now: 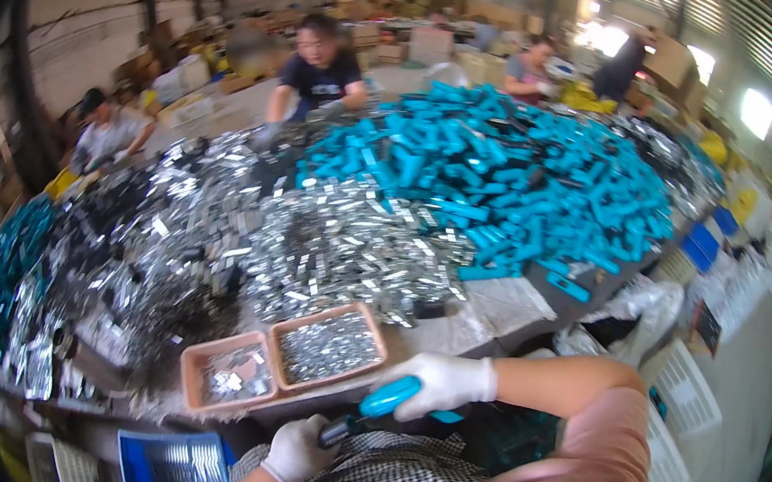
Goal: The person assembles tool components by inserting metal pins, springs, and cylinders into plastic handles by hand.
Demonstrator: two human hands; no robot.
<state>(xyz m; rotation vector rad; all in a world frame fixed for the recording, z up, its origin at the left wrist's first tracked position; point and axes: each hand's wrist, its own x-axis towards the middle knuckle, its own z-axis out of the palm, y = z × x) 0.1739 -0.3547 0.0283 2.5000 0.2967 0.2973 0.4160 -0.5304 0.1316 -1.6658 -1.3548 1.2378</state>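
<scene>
My right hand (442, 386), in a white glove, is closed around a rounded teal plastic casing (392, 397) in front of my checked apron. A second bit of teal plastic (446, 417) shows below that hand; whether it is a separate piece I cannot tell. Lower and to the left, my left hand (296, 451), gloved too, grips a short dark cylindrical piece (334, 434). This piece points up toward the teal casing; I cannot make out whether they touch. Just beyond my hands, two pinkish trays stand side by side: the left tray (188, 378) holds flat silvery pieces, the right tray (383, 341) many small shiny parts.
A big heap of teal casings (507, 179) covers the table's far right, beside piled silvery metal pieces (347, 246). A blue bin (128, 459) stands at lower left, white crates (688, 390) at right. Co-workers (320, 72) sit across the table.
</scene>
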